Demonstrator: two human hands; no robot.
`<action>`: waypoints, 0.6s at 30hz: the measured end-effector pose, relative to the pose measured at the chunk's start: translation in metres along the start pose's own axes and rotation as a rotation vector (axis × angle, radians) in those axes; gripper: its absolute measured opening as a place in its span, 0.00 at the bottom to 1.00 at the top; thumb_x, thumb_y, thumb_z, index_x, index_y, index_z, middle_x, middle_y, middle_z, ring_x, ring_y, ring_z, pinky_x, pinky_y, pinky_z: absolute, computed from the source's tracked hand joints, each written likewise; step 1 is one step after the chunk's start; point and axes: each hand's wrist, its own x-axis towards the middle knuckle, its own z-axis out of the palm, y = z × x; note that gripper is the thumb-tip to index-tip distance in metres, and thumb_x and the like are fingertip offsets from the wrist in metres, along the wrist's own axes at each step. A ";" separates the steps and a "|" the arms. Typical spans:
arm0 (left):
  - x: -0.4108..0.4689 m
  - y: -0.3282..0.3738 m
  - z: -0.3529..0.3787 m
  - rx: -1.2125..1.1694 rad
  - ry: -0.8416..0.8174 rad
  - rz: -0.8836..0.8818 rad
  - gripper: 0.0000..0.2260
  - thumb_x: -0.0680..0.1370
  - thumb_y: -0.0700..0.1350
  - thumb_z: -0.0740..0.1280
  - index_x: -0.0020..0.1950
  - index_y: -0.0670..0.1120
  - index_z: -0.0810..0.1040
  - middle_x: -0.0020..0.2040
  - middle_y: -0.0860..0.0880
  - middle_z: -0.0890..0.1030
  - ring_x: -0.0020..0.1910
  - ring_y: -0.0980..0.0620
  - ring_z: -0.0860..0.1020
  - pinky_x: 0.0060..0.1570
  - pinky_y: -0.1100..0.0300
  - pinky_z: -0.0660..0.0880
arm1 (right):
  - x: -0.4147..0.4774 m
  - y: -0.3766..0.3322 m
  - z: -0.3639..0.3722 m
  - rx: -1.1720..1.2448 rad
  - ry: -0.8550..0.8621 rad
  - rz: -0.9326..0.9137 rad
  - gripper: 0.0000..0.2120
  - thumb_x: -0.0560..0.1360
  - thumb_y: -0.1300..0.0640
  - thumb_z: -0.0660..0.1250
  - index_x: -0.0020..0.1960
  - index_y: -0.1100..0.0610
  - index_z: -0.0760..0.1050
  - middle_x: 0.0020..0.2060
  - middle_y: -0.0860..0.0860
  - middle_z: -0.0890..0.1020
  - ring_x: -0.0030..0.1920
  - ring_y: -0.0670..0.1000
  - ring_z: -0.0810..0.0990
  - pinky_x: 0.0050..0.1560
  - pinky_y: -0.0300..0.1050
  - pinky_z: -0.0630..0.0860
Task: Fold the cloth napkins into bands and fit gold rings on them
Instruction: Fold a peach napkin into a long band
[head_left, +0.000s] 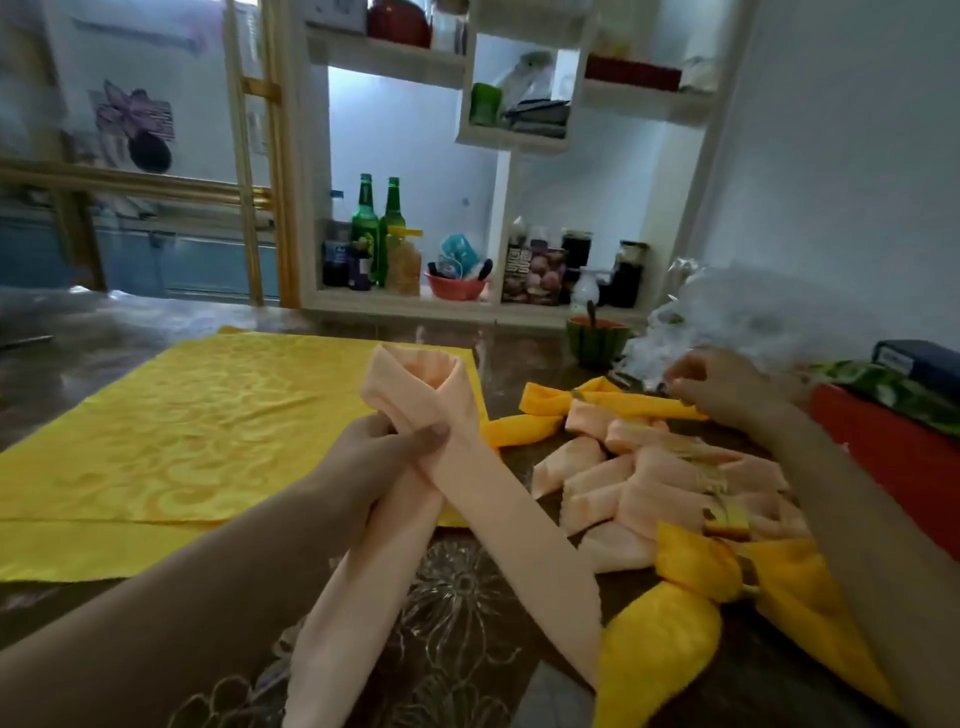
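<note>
My left hand (387, 447) grips a peach napkin band (498, 509) where its two tails cross, with the loop standing up above my fingers. The tails hang down toward me over the table. My right hand (719, 387) reaches to the far right near a clear plastic bag (748, 312), fingers curled; what it holds is too blurred to tell. Between my hands lies a pile of finished peach and yellow napkins (654, 483) with gold rings (724, 512) on them. A flat yellow napkin (197, 436) is spread on the left.
A green bowl (595, 338) stands behind the pile. A red box (893, 447) with a dark case on top sits at the right edge. White shelves with bottles and jars (371, 239) stand along the table's far side.
</note>
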 end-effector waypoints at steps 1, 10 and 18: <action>0.004 -0.001 0.008 0.008 -0.015 -0.005 0.10 0.75 0.42 0.68 0.54 0.40 0.78 0.46 0.43 0.83 0.42 0.47 0.81 0.38 0.57 0.76 | 0.006 0.017 -0.004 -0.032 0.046 0.029 0.11 0.78 0.64 0.60 0.59 0.62 0.76 0.57 0.60 0.78 0.54 0.57 0.76 0.49 0.46 0.71; 0.028 0.003 0.050 0.025 -0.029 -0.063 0.07 0.74 0.43 0.69 0.51 0.45 0.77 0.43 0.45 0.82 0.42 0.46 0.80 0.37 0.55 0.75 | 0.052 0.087 0.018 -0.246 0.015 0.100 0.16 0.78 0.67 0.54 0.61 0.61 0.74 0.58 0.62 0.77 0.52 0.59 0.76 0.48 0.46 0.71; 0.040 0.001 0.070 0.094 -0.096 -0.064 0.09 0.74 0.44 0.69 0.54 0.45 0.78 0.45 0.46 0.83 0.43 0.47 0.81 0.37 0.56 0.76 | 0.089 0.106 0.051 -0.498 -0.183 0.182 0.15 0.78 0.60 0.58 0.63 0.59 0.71 0.59 0.59 0.77 0.55 0.57 0.77 0.53 0.48 0.74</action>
